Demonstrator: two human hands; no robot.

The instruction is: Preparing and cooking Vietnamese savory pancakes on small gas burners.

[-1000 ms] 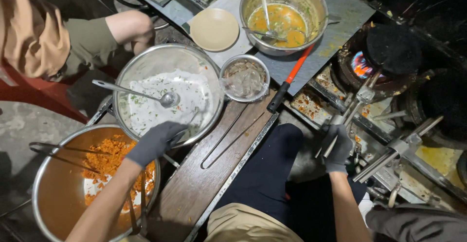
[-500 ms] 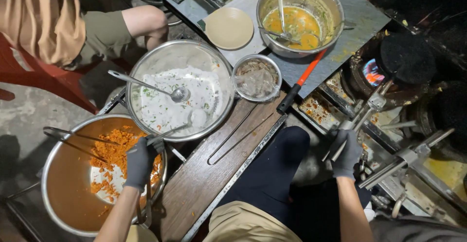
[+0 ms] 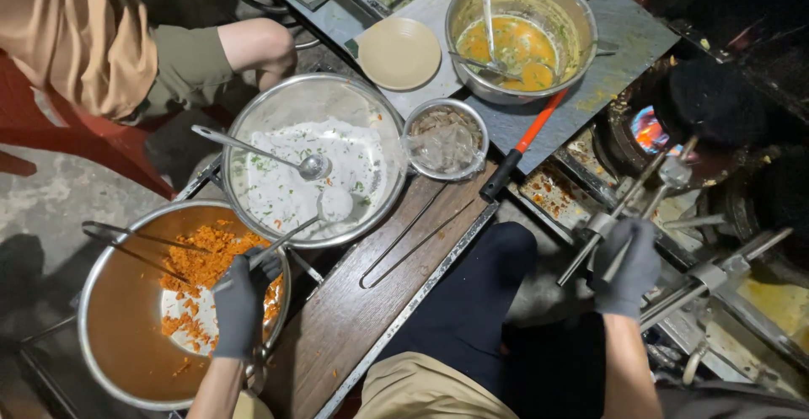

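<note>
The big steel bowl of orange filling (image 3: 135, 318) sits near left. Over its far rim the gloved left hand (image 3: 238, 301) closes around a ladle handle (image 3: 291, 235) reaching into the batter bowl (image 3: 310, 160). On the right, the gloved right hand (image 3: 625, 263) grips long metal mould handles (image 3: 634, 196) by the burner flame (image 3: 647, 129).

Dark gloves, apparently knitted; khaki shorts.
</note>
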